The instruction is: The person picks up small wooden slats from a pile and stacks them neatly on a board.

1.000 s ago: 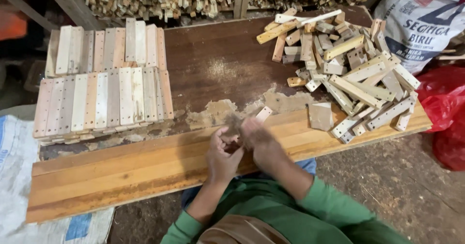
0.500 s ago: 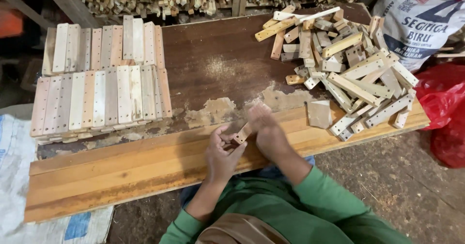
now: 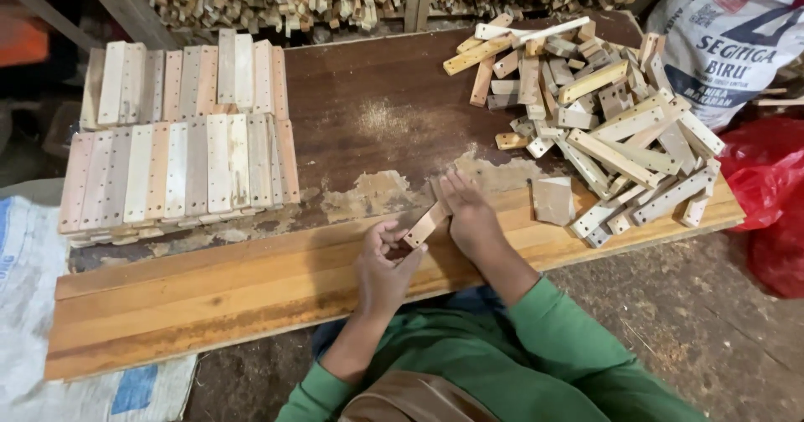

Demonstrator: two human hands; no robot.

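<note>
Both your hands share one short wooden slat point(image 3: 425, 223): left hand point(image 3: 381, 263) pinches its lower end, right hand point(image 3: 469, 213) lies flat-open on top, steadying it.

- My workbench point(image 3: 368, 95) — dark brown top, its surface worn to pale patches near the middle.
- Front edge: long light-wood planks point(image 3: 209, 296) laid side by side along the bench.
- My left: flat drilled wooden slats point(image 3: 180, 171) stacked in neat rows, a second row point(image 3: 193, 74) behind.
- My right: loose heap of short wood pieces point(image 3: 603, 112) — mixed lengths, lying crisscross.
- Beside that heap: one small flat square of wood point(image 3: 554, 200).
</note>
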